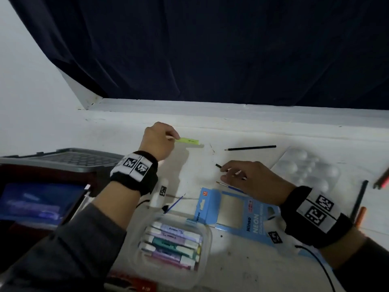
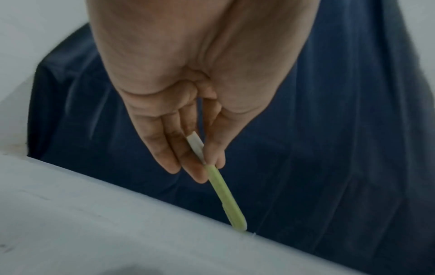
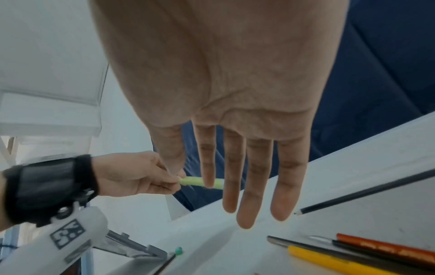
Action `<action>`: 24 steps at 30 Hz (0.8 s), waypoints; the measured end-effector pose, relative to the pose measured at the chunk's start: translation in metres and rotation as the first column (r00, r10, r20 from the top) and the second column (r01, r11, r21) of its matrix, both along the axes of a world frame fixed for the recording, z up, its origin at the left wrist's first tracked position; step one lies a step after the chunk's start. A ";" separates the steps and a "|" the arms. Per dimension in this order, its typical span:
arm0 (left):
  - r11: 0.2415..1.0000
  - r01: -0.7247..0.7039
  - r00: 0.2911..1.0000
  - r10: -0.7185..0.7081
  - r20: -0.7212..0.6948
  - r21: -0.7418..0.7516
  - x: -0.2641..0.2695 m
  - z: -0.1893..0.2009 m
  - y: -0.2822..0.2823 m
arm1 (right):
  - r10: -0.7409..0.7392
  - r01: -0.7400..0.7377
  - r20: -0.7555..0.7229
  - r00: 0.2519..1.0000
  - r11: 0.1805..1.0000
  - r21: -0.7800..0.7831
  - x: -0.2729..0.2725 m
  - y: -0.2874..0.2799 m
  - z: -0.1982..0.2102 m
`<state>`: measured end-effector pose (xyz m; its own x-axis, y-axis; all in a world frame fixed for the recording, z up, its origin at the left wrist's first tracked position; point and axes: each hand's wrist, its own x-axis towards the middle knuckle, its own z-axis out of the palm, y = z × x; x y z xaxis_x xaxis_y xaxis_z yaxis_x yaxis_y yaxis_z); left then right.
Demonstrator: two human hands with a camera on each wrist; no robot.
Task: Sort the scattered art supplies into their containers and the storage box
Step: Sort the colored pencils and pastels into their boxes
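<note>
Near the frame's centre the left hand (image 1: 156, 142) pinched only the white end of the green highlighter (image 1: 188, 141), which might pivot and drop short of the clear container (image 1: 207, 232) below, while the right hand (image 1: 248, 178) hovered flat, holding nothing.

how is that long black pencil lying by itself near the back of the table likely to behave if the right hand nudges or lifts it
The black pencil looks thin, straight and rigid, so it should lift without bending and feel light. It lies flat and alone on the smooth white table, so a sideways nudge would probably roll or slide it. The open right hand would likely need a fingertip pinch.
</note>
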<state>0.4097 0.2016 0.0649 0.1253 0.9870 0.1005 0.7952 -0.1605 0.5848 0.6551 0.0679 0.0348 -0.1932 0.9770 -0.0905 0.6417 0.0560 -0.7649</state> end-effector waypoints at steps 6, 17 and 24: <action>0.991 0.107 0.867 -0.133 0.480 0.080 -0.047 0.023 -0.118 | -0.153 0.162 -0.166 0.974 0.986 0.043 -0.036 -0.048 0.011; 0.952 0.252 0.666 -0.038 0.745 -0.177 -0.132 -0.023 -0.230 | -0.100 0.095 -0.065 0.993 0.992 -0.086 -0.113 -0.131 -0.003; 0.922 0.337 0.785 -0.163 0.598 -0.192 -0.160 -0.039 -0.234 | -0.096 0.093 0.200 0.975 0.995 0.022 -0.139 -0.146 -0.017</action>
